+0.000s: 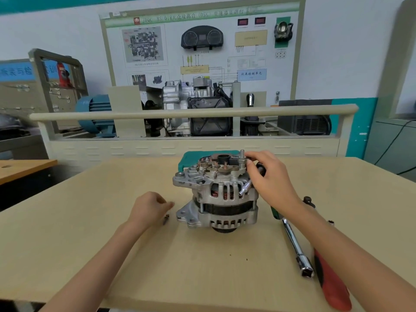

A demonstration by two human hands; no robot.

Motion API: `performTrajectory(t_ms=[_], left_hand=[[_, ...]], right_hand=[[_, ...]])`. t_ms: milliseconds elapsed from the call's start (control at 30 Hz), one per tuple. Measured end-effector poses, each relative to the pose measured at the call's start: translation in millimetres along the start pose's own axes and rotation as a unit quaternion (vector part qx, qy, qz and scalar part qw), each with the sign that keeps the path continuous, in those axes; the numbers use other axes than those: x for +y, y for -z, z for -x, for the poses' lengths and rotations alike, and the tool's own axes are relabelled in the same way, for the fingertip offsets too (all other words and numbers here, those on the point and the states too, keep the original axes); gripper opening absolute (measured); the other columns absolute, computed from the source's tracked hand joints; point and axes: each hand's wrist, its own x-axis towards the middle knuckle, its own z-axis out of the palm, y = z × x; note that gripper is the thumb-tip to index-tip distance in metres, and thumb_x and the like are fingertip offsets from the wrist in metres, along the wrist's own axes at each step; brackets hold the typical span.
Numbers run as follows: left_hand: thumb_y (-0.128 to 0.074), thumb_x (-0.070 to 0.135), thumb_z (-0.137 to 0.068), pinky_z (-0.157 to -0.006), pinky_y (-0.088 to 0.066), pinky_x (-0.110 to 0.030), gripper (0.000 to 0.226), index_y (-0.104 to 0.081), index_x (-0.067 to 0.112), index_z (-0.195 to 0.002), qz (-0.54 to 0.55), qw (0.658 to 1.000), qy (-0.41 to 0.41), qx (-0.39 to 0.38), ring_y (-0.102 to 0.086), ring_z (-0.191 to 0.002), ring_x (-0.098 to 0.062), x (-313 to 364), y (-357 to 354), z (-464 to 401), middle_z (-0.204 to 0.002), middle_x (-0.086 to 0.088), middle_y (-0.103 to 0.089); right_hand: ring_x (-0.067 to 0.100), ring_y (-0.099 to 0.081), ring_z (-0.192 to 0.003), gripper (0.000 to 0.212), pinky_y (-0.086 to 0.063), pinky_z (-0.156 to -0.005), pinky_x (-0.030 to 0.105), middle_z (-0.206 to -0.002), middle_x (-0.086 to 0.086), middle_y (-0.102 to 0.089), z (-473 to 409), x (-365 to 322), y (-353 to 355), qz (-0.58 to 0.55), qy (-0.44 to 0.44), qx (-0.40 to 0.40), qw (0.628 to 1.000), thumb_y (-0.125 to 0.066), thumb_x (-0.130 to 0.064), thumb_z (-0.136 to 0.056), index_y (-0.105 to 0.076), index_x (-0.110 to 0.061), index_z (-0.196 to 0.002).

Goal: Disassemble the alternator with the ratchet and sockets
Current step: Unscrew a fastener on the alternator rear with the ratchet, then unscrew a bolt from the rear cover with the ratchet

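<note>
Counts on the worktop [90, 255]: 1 alternator, 2 hands, several loose tools.

1 alternator [216, 194] stands mid-worktop. 2 hands show: 1 left hand [149, 209] and 1 right hand [272, 179]. 1 small bolt [166, 219] lies loose. 1 chrome extension bar [297, 248], 1 red-handled tool [333, 287], 1 small socket [331, 222] and 1 green case [191, 157] complete the count.

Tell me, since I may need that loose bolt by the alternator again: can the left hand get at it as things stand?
Probably yes. The left hand rests on the table right next to the bolt, with only bare tabletop between them and nothing covering it.
</note>
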Motion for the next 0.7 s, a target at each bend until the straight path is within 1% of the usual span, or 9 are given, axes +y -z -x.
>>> performTrajectory(t_ms=[67, 100, 167, 233, 300, 367, 433, 567, 700], left_hand=[[-0.055, 0.025, -0.094, -0.07, -0.036, -0.026, 0.025, -0.069, 0.005, -0.099, 0.127, 0.989, -0.044, 0.059, -0.053, -0.08, -0.015, 16.5, 9.4, 1.0, -0.095, -0.01, -0.067], [-0.05, 0.024, -0.097, -0.075, -0.037, -0.026, 0.027, -0.068, 0.007, -0.107, 0.221, 0.972, -0.058, 0.06, -0.054, -0.086, -0.013, 27.3, 15.2, 2.6, -0.102, -0.008, -0.066], [-0.039, 0.026, -0.101, -0.086, -0.039, -0.025, 0.033, -0.061, 0.013, -0.121, 0.358, 0.93, -0.082, -0.005, -0.055, -0.104, -0.011, 49.5, 24.5, 7.1, -0.114, 0.001, -0.061], [-0.033, 0.024, -0.102, -0.095, -0.041, -0.025, 0.033, -0.062, 0.018, -0.117, 0.423, 0.896, -0.102, -0.083, -0.058, -0.107, -0.011, 62.8, 27.1, 11.4, -0.118, 0.004, -0.063], [-0.035, 0.02, -0.1, -0.095, -0.044, -0.026, 0.034, -0.068, 0.025, -0.1, 0.448, 0.882, -0.097, -0.107, -0.063, -0.099, -0.009, 65.9, 26.5, 14.9, -0.11, 0.005, -0.068], [-0.037, 0.018, -0.099, -0.087, -0.044, -0.014, 0.035, -0.068, 0.032, -0.091, 0.433, 0.891, -0.107, -0.089, -0.064, -0.091, 0.0, 62.5, 25.8, 17.6, -0.101, 0.012, -0.068], [-0.035, 0.017, -0.099, -0.078, -0.042, -0.006, 0.036, -0.066, 0.034, -0.093, 0.381, 0.913, -0.133, -0.058, -0.061, -0.091, 0.005, 60.0, 25.5, 20.0, -0.101, 0.015, -0.065], [-0.031, 0.013, -0.1, -0.094, -0.035, -0.024, 0.032, -0.06, 0.02, -0.113, 0.278, 0.948, -0.151, 0.012, -0.05, -0.11, -0.013, 68.7, 23.4, 32.9, -0.11, 0.003, -0.052], [-0.028, 0.025, -0.099, -0.09, -0.034, -0.033, 0.035, -0.058, 0.013, -0.113, 0.115, 0.977, -0.153, 0.089, -0.044, -0.099, -0.02, 82.1, 22.2, 53.2, -0.112, -0.005, -0.051]], right_hand=[[0.01, -0.054, -0.085, 0.027, -0.038, -0.072, 0.002, -0.106, 0.003, -0.059, -1.2, 1.2, 1.3, -0.001, -0.006, -0.003, 1.0, -0.05, -0.012, -0.094, -0.062, -0.014, -0.118], [0.009, -0.054, -0.086, 0.027, -0.038, -0.072, 0.001, -0.107, 0.003, -0.059, -2.0, 1.9, 2.1, -0.002, -0.006, -0.005, 1.0, -0.05, -0.011, -0.094, -0.062, -0.013, -0.118], [0.006, -0.053, -0.088, 0.027, -0.037, -0.072, 0.0, -0.108, 0.004, -0.059, -3.6, 2.9, 3.5, -0.001, -0.004, -0.013, 1.0, -0.05, -0.01, -0.094, -0.062, -0.012, -0.117], [0.0, -0.051, -0.086, 0.026, -0.036, -0.071, -0.001, -0.108, 0.003, -0.058, -5.0, 3.8, 4.9, -0.003, -0.003, -0.023, 1.0, -0.05, -0.01, -0.094, -0.062, -0.013, -0.116], [-0.003, -0.051, -0.082, 0.026, -0.037, -0.069, 0.0, -0.107, 0.001, -0.057, -5.8, 4.4, 6.0, -0.004, -0.004, -0.021, 1.0, -0.051, -0.01, -0.093, -0.061, -0.014, -0.117], [-0.005, -0.049, -0.073, 0.025, -0.039, -0.066, 0.002, -0.1, 0.0, -0.054, -6.5, 4.7, 7.2, -0.009, -0.008, 0.009, 1.0, -0.052, -0.011, -0.092, -0.058, -0.016, -0.117], [-0.003, -0.048, -0.07, 0.021, -0.04, -0.063, 0.005, -0.092, 0.001, -0.052, -8.5, 4.3, 9.7, -0.035, -0.015, 0.066, 0.997, -0.052, -0.011, -0.092, -0.057, -0.017, -0.111], [0.004, -0.046, -0.07, 0.015, -0.038, -0.06, 0.009, -0.089, 0.006, -0.051, -20.8, -3.0, 18.4, -0.052, -0.035, 0.161, 0.985, -0.052, -0.008, -0.09, -0.053, -0.019, -0.099], [0.0, -0.044, -0.072, 0.018, -0.034, -0.065, 0.003, -0.089, 0.005, -0.049, -35.6, -16.0, 22.1, 0.005, -0.006, 0.149, 0.989, -0.053, -0.002, -0.086, -0.055, -0.011, -0.101]])
